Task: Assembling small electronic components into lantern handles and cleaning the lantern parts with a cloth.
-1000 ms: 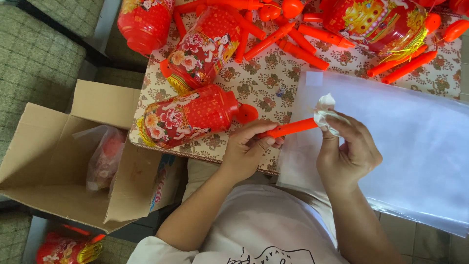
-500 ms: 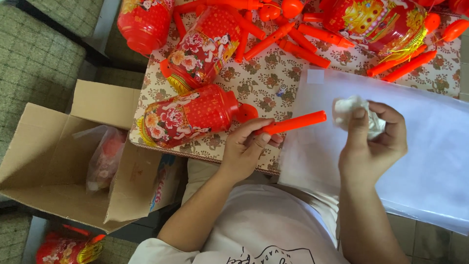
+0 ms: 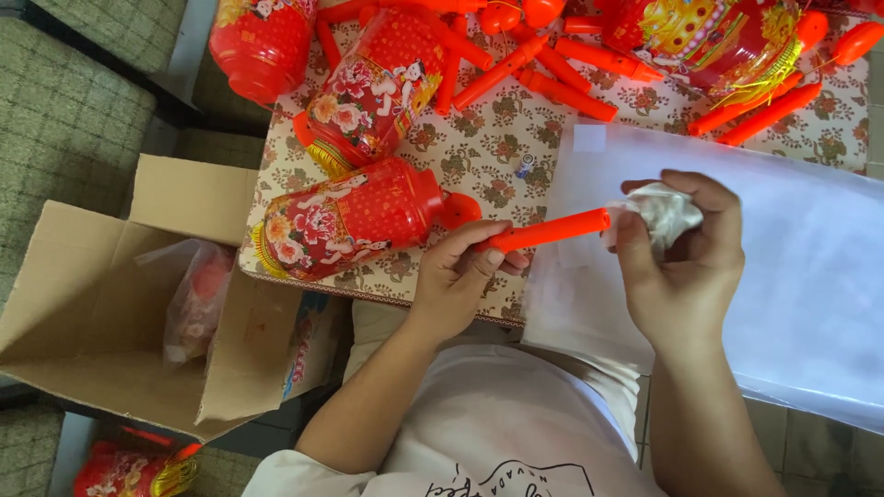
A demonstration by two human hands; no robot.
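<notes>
My left hand (image 3: 456,276) grips an orange plastic stick (image 3: 552,230) by its left end, holding it level over the table edge. My right hand (image 3: 686,253) is closed on a crumpled white cloth (image 3: 668,210) pressed against the stick's right tip. Both hands hover over a stack of clear plastic bags (image 3: 792,267) lying on the floral tablecloth (image 3: 488,156). A red plastic lantern (image 3: 345,219) lies on its side just left of my left hand.
More red lanterns (image 3: 378,87) and several loose orange sticks (image 3: 566,92) crowd the far side of the table. An open cardboard box (image 3: 101,304) on the floor at the left holds a bagged lantern (image 3: 193,299). Another lantern (image 3: 129,469) lies below it.
My right hand pulled the cloth away from the stick to the right, then brought it back against the stick's tip. My left hand kept the stick nearly still.
</notes>
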